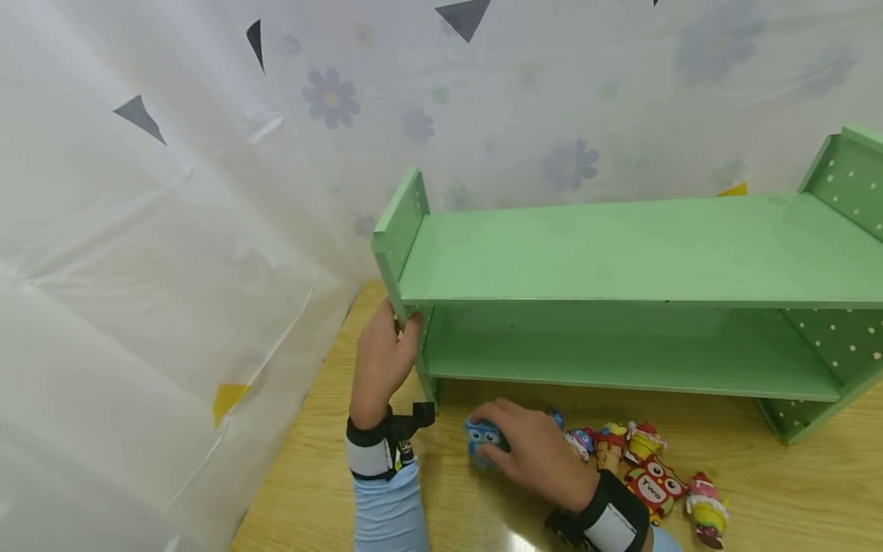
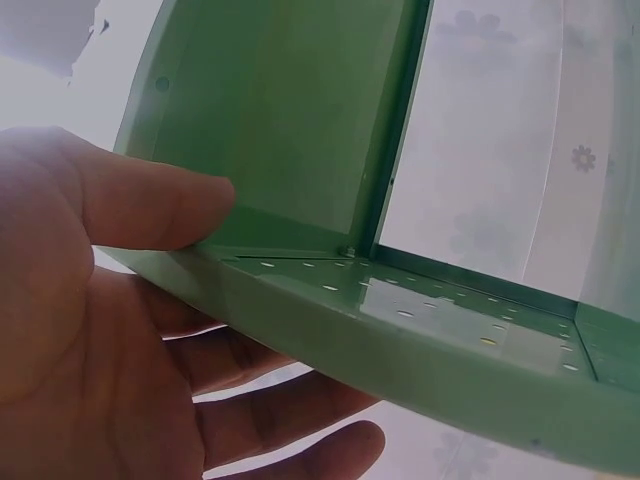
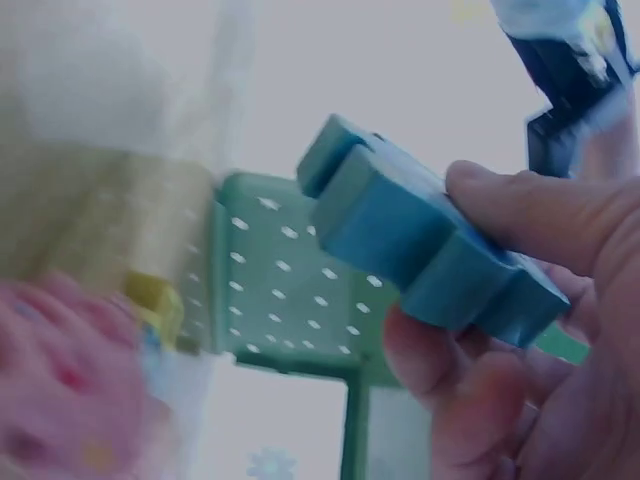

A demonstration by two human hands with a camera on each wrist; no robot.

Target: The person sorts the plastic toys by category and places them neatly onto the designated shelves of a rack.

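Observation:
A green two-tier shelf [image 1: 607,253] with white-dotted side panels stands on the wooden table. My left hand [image 1: 382,360] grips the front edge of its left side panel; in the left wrist view the thumb lies on the inner side and the fingers [image 2: 270,405] pass behind the edge. Just in front of the shelf's left part, my right hand [image 1: 541,456] holds a blue owl toy [image 1: 479,438] between thumb and fingers. The right wrist view shows the toy's thick, stepped blue side [image 3: 400,225], with the thumb on one face and fingers on the other.
Right of my right hand lie several small toys: a red owl [image 1: 654,487] marked "TWO", an ice-cream cone figure [image 1: 610,445], a cupcake-like figure [image 1: 707,506] and others. A pale flowered sheet [image 1: 207,230] hangs behind and left of the table [image 1: 303,475].

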